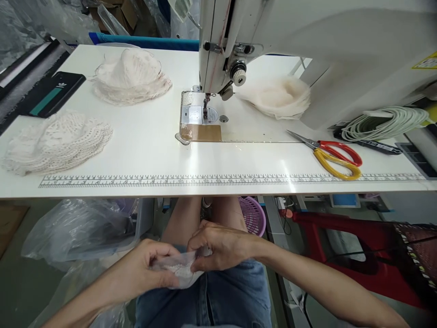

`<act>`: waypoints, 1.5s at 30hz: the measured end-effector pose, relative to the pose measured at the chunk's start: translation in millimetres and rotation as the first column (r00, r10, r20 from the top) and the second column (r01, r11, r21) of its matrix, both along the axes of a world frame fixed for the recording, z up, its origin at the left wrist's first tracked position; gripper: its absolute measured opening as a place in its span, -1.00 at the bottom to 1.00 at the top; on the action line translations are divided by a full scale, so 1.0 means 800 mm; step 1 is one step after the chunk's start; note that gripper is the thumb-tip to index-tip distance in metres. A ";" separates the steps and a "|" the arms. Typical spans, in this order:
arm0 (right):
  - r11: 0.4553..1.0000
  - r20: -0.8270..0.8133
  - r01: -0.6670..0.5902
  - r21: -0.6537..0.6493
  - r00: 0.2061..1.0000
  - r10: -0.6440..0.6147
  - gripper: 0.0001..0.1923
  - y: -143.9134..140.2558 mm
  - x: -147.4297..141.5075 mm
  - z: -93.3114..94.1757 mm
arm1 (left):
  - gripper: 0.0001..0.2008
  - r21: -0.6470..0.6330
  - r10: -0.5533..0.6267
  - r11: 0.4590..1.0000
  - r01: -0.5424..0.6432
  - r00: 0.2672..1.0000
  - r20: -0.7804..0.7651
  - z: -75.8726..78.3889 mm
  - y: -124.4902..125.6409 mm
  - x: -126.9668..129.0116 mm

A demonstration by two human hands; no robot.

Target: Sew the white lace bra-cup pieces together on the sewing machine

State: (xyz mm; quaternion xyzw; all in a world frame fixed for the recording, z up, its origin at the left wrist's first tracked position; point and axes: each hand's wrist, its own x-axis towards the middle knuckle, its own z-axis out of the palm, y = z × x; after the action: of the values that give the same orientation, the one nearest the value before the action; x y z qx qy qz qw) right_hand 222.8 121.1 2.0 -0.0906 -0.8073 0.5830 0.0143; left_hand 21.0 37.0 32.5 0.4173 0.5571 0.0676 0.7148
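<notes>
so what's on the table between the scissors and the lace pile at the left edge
Head view: between the scissors and lace pile, only bare table with its printed ruler.

Both forearms are seen entering from the bottom corners of the frame and meeting at lower centre. The left hand (145, 269) is curled, its fingers pinched closed. The right hand (221, 248) is held just beside it, knuckles up, fingers likewise pinched together.

Both hands' fingers (160, 264) on a small clear bag (180, 269) in the lap, below the sewing table (143, 150).
</notes>
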 end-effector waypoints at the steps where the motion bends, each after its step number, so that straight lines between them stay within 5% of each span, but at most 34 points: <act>1: 1.000 0.001 -0.008 0.012 1.000 0.008 -0.91 0.002 0.001 -0.001 | -0.84 0.011 -0.010 1.000 0.010 1.000 -0.023 -0.002 0.001 0.002; 8: 0.997 0.029 -0.078 -0.002 0.997 0.078 -0.84 0.010 0.020 0.003 | -0.74 -0.021 0.013 1.000 -0.015 0.998 -0.065 -0.012 0.003 0.001; 14: 0.993 0.158 0.052 0.107 0.985 -0.068 -0.81 -0.001 0.010 0.007 | -0.73 0.002 0.078 0.997 -0.078 0.995 -0.062 -0.011 -0.004 -0.002; 18: 0.991 0.053 0.050 -0.121 0.998 -0.044 -0.86 0.000 0.007 -0.003 | -0.71 0.008 0.037 0.999 -0.036 0.994 -0.107 -0.013 -0.010 -0.005; 25: 0.884 0.055 0.037 -0.467 0.998 -0.012 -0.83 0.003 0.007 -0.010 | -0.78 -0.016 0.006 1.000 -0.008 0.996 -0.095 -0.009 -0.009 -0.010; 34: 0.948 0.109 0.041 -0.315 0.994 -0.007 -0.75 0.006 0.004 -0.006 | -0.75 0.016 -0.022 1.000 0.023 0.999 -0.043 -0.015 0.007 0.012; 45: 0.746 0.145 0.200 -0.635 0.980 -0.140 -0.55 0.003 0.042 -0.021 | -0.73 -0.075 0.138 0.988 -0.137 0.990 0.008 -0.014 -0.001 -0.004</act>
State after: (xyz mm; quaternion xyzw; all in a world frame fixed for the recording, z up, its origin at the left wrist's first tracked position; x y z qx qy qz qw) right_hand 256.5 123.6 -14.7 -0.1887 -0.5453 0.8167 -0.0003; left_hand 17.6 36.5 21.6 0.3506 0.5818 0.0986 0.7273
